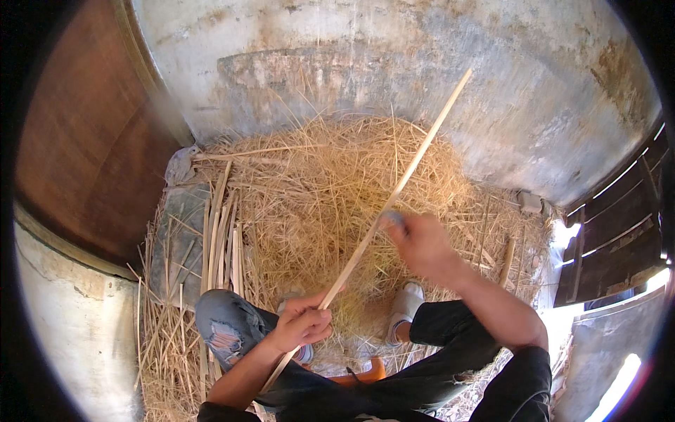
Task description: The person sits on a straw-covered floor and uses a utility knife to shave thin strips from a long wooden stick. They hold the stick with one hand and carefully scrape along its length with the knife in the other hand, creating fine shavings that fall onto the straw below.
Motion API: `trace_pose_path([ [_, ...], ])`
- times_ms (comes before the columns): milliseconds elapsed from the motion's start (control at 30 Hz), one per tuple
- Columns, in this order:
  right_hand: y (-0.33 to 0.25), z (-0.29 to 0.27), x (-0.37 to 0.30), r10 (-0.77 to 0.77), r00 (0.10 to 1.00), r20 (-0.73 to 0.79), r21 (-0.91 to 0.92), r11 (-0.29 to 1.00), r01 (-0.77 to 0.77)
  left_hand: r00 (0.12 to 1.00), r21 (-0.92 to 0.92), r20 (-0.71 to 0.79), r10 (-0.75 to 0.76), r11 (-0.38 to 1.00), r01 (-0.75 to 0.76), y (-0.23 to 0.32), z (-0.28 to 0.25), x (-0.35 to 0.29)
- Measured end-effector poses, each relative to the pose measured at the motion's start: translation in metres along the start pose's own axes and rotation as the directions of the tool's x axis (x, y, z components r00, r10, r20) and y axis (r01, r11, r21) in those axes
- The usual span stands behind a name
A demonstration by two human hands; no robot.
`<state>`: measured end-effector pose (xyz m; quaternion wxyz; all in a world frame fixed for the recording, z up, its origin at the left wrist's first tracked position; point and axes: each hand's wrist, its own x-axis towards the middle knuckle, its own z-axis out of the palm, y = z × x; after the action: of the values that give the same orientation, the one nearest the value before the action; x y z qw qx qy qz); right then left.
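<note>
A long, pale wooden strip (430,141) slants from beside my left thigh up toward the far wall. My left hand (304,322) is wrapped around its lower part, above my left knee. Farther up, my right hand (423,246) is closed next to the middle of the strip. A small greyish thing (394,216) shows at its fingertips against the strip, too blurred to name. Thin, curly straw-coloured shavings (330,183) lie heaped below the strip, between my feet and the wall.
Several similar strips (218,235) lie on the left by a grey slab (184,232). A brown wooden door (84,133) stands at the left, a stained wall (394,77) behind. Dark slatted boards (612,232) are at the right. Something orange (365,373) is between my legs.
</note>
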<state>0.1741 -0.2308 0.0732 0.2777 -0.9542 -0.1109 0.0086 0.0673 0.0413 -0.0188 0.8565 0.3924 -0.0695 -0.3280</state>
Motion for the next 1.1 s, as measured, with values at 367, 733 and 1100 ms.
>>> trace_pose_path([
  [367,-0.015,0.010,-0.018,-0.053,0.973,0.223,0.263,0.965,-0.008,0.997,0.027,0.056,0.053,0.998,-0.055,0.002,-0.002,-0.002],
  [733,0.030,-0.017,0.003,-0.051,0.979,-0.199,0.196,0.976,0.091,0.991,0.354,0.012,0.132,0.927,-0.128,-0.014,-0.003,-0.003],
  [1100,0.008,0.001,-0.016,-0.146,0.989,-0.028,-0.132,0.981,0.141,0.972,0.587,-0.133,0.193,0.806,-0.080,-0.010,0.006,0.000],
])
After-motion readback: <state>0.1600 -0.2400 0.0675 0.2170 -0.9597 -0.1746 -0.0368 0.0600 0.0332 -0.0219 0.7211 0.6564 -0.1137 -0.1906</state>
